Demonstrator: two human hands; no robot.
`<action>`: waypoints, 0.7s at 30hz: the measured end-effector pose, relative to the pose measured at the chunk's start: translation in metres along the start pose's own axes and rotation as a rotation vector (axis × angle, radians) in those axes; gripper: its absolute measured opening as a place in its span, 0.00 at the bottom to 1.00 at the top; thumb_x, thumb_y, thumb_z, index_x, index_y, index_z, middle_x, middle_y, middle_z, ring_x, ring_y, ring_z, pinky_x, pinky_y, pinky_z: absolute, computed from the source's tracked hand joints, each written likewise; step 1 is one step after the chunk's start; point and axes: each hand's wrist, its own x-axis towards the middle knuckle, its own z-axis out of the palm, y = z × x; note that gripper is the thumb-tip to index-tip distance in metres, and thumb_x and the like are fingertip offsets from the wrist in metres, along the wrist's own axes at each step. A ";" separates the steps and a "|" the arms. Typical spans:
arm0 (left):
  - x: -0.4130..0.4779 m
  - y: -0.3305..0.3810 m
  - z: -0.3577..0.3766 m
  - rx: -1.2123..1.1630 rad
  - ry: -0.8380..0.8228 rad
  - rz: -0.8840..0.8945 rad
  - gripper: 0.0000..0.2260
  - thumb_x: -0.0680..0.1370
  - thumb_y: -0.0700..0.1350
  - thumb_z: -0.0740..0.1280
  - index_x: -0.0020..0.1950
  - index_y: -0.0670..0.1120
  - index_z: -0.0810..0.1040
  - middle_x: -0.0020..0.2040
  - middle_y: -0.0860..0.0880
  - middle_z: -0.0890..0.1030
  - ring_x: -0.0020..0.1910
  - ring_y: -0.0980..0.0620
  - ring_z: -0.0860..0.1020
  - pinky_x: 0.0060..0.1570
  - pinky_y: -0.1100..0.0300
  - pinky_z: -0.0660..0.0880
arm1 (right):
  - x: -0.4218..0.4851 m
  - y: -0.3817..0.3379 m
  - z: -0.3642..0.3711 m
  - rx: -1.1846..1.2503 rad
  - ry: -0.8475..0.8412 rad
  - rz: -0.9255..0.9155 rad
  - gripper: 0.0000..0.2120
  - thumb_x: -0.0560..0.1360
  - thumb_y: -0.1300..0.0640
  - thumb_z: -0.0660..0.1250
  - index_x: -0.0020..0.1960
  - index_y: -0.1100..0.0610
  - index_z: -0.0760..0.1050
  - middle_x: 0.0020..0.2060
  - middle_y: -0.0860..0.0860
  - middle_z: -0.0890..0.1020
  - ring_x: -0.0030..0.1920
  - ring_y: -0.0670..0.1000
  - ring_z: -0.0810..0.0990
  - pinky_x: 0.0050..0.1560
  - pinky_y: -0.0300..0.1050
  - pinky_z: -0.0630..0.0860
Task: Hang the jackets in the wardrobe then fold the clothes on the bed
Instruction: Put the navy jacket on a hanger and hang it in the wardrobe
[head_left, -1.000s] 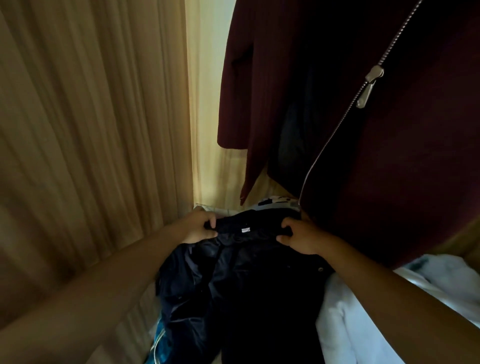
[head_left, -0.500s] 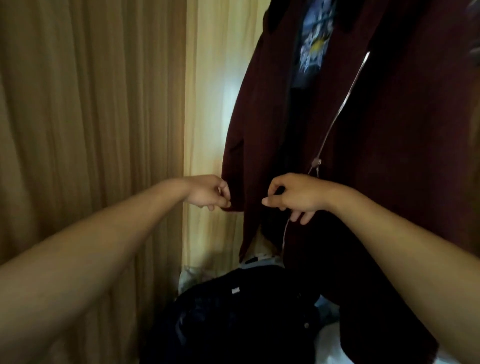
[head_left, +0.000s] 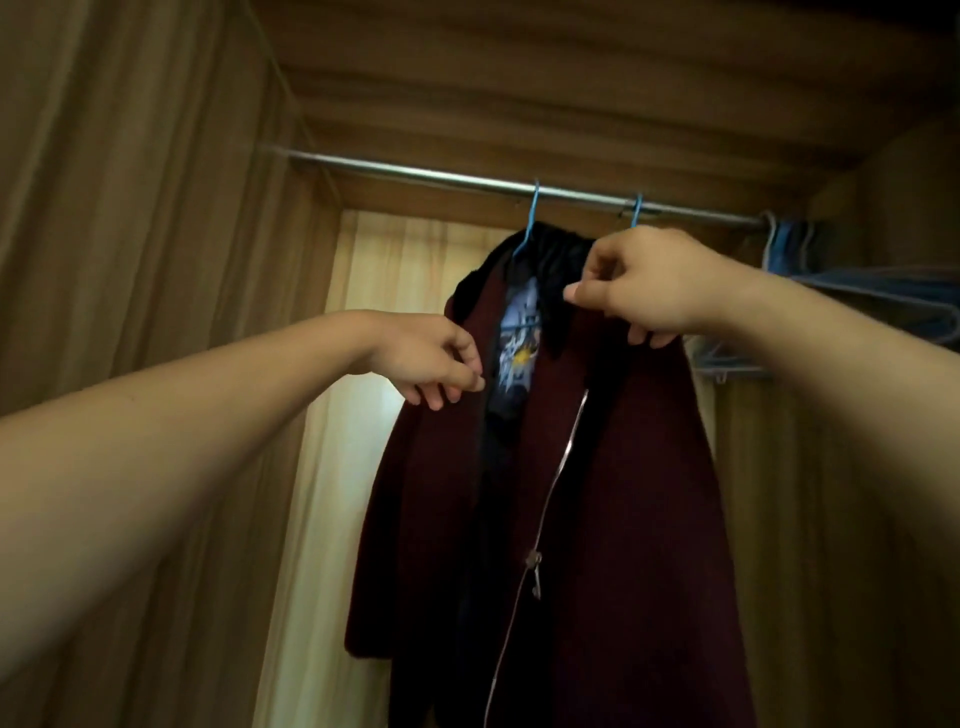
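Two bare forearms are being stretched up and forward from the lower corners of the view. The left hand (head_left: 428, 358) is being held with its fingers curled, and the near front edge of the maroon jacket (head_left: 623, 519) is being pinched between thumb and forefinger just below the shoulder. The right hand (head_left: 654, 283) is being held higher, its fingers likewise curled, and the jacket is being gripped at the top of its other shoulder, where the dark collar (head_left: 558, 260) is being nipped by thumb and forefinger.

The jacket is being carried upright and at full length inside the wardrobe (head_left: 571, 78), its front being left open above the zip pull (head_left: 533, 564), which is being shown about halfway down the silver zip. Inside the opening, a dark garment with a blue and yellow print (head_left: 519, 343) is being shown.

Above the collar, two blue hanger hooks, one (head_left: 535, 208) over the collar and one (head_left: 636, 210) just above the right hand, are being borne by the metal rail (head_left: 415, 171). Which hook is bearing which garment cannot be told.

Farther along the rail, a cluster of spare blue hangers (head_left: 857, 291) is being kept against the wardrobe's side. A tan curtain (head_left: 130, 208) is being hung along the other side, and a paler curtain (head_left: 353, 415) beyond the jacket is being lit from behind.
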 end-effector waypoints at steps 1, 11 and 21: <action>0.004 0.010 -0.007 0.011 0.007 0.016 0.10 0.81 0.52 0.69 0.59 0.49 0.79 0.50 0.48 0.85 0.44 0.53 0.85 0.44 0.60 0.80 | 0.004 0.006 -0.013 -0.048 0.029 0.007 0.13 0.78 0.41 0.69 0.47 0.52 0.77 0.35 0.56 0.85 0.27 0.53 0.84 0.24 0.45 0.79; 0.043 0.095 -0.058 0.083 0.150 0.121 0.10 0.81 0.51 0.67 0.57 0.47 0.80 0.45 0.50 0.86 0.39 0.54 0.85 0.37 0.62 0.79 | 0.020 0.095 -0.076 -0.619 0.152 0.262 0.25 0.79 0.34 0.61 0.62 0.54 0.77 0.60 0.60 0.80 0.60 0.64 0.79 0.56 0.53 0.77; 0.070 0.114 -0.047 0.091 0.405 0.247 0.07 0.81 0.46 0.66 0.50 0.45 0.81 0.40 0.50 0.83 0.33 0.55 0.80 0.31 0.64 0.77 | 0.023 0.144 -0.033 -0.327 0.178 0.349 0.18 0.84 0.45 0.58 0.59 0.57 0.78 0.55 0.60 0.82 0.54 0.63 0.81 0.51 0.52 0.77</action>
